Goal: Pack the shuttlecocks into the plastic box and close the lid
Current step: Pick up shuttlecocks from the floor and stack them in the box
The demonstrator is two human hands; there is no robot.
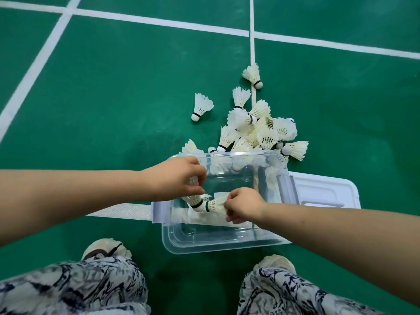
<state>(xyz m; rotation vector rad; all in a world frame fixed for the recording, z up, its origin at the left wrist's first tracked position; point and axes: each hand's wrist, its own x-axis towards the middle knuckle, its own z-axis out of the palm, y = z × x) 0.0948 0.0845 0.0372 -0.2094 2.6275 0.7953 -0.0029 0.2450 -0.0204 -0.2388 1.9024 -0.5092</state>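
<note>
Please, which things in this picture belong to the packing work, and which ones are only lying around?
For the job:
plastic box
lid, on the floor beside the box
shuttlecock pile beyond the box
left hand, holding the first shuttlecock
right hand, pinching the second shuttlecock

Just there:
white court lines
shoes
patterned trousers

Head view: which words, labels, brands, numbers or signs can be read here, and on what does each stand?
None can be read.
The plastic box and its lid show no print.
The shuttlecocks show only black bands by the cork; any brand mark is too small to tell.
The white lines on the green floor are court markings, not writing.
</note>
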